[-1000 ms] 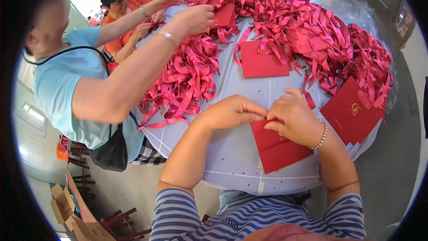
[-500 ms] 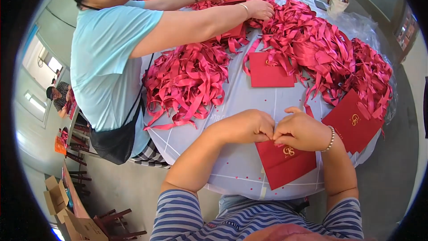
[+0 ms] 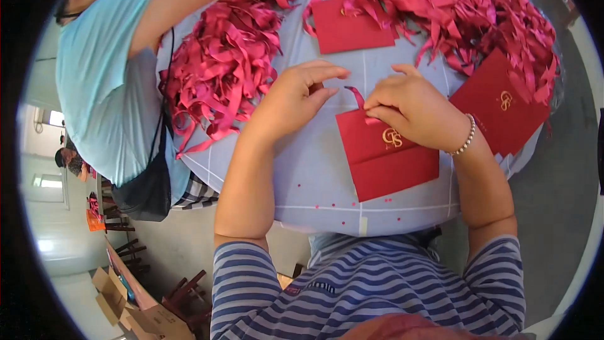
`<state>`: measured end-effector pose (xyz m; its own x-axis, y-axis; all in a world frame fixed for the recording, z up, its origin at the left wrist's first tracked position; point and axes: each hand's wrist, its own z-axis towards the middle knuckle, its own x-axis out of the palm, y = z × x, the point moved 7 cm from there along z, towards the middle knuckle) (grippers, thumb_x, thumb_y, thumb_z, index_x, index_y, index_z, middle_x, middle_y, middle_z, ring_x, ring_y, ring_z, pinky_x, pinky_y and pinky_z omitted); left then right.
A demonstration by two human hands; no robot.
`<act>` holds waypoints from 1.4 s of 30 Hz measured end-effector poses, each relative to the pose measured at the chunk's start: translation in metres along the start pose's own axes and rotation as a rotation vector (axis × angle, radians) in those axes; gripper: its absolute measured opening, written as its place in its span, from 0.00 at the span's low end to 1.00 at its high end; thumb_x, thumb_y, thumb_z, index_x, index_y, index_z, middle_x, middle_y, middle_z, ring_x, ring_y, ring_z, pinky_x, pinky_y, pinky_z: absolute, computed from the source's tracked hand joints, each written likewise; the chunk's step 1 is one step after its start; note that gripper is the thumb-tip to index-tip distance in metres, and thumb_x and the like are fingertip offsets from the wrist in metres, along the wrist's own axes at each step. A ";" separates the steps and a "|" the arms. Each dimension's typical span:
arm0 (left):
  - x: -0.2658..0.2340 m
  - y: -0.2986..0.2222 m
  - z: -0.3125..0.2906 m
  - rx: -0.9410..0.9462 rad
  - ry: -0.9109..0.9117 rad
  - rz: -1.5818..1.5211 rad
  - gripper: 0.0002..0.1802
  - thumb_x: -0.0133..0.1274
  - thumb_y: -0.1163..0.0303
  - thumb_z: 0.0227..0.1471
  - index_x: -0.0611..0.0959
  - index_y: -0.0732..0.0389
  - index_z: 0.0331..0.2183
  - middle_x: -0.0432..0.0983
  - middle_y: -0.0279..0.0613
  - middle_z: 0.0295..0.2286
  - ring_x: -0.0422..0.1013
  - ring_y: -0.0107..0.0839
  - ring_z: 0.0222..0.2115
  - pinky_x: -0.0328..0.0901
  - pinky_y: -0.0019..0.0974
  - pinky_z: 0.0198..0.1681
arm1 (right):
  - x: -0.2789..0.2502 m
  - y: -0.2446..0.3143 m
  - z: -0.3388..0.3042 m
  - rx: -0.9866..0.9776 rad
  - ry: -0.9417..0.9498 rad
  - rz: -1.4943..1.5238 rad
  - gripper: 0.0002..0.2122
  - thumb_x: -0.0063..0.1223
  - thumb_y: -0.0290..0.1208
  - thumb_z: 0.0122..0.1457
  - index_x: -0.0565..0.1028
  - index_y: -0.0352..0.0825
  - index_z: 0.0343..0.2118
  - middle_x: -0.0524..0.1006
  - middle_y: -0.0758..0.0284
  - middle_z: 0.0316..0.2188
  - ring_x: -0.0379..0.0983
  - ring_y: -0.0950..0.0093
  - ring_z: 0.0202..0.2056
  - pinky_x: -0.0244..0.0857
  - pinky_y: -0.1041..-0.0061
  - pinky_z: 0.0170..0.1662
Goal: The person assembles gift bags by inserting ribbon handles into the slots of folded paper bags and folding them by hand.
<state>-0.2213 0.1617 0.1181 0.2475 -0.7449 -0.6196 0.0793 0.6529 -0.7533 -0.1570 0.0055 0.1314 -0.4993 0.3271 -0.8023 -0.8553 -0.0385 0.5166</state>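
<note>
Before me a flat red paper bag (image 3: 396, 173) with a gold emblem lies on the cloth-covered table, a crease across its middle. My right hand (image 3: 412, 104), with a beaded bracelet at the wrist, is over the bag's top edge. Its thumb and fingers pinch a dark pink ribbon (image 3: 356, 96), whose loose end sticks up to the left. My left hand (image 3: 302, 97) hovers left of that end, thumb and forefinger apart, nothing between them. The fingertips of my right hand partly hide where ribbon and bag meet.
Beyond my hands lies another red bag (image 3: 352, 31). Several stacked red bags (image 3: 503, 104) lie at the right beside a big ribbon heap (image 3: 453, 19). A second ribbon pile (image 3: 220, 63) is at the left, near a co-worker in a light blue shirt (image 3: 107, 88). Small red dots dot the tablecloth (image 3: 302, 204).
My hands were together at the bag's top; the left has pulled away leftward and opened. The ribbon end now shows. The whole view has shifted, so the far table edge is cut off.
</note>
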 end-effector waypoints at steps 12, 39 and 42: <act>0.044 -0.007 -0.012 -0.002 0.520 -0.240 0.11 0.56 0.78 0.48 0.84 0.64 0.36 0.81 0.45 0.28 0.76 0.35 0.29 0.69 0.35 0.34 | 0.010 0.013 -0.007 -0.030 0.122 0.215 0.04 0.53 0.31 0.57 0.76 0.38 0.28 0.78 0.67 0.25 0.74 0.66 0.31 0.57 0.56 0.55; 0.068 -0.014 -0.016 0.038 0.439 -0.214 0.45 0.66 0.79 0.37 0.64 0.62 0.58 0.74 0.41 0.28 0.71 0.32 0.28 0.68 0.34 0.34 | 0.004 -0.005 -0.014 -0.009 0.086 -0.128 0.06 0.62 0.29 0.48 0.74 0.38 0.25 0.75 0.67 0.23 0.73 0.65 0.29 0.59 0.58 0.53; 0.057 -0.009 -0.019 0.013 0.486 -0.234 0.43 0.65 0.80 0.39 0.67 0.59 0.58 0.74 0.38 0.28 0.71 0.29 0.30 0.67 0.33 0.36 | -0.011 -0.010 -0.013 0.052 0.060 -0.105 0.05 0.61 0.28 0.47 0.74 0.38 0.24 0.75 0.67 0.22 0.73 0.65 0.28 0.59 0.59 0.53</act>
<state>-0.2259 0.1109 0.0855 -0.2537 -0.8463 -0.4685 0.0911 0.4613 -0.8826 -0.1444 -0.0101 0.1308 -0.4161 0.2695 -0.8685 -0.8957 0.0429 0.4425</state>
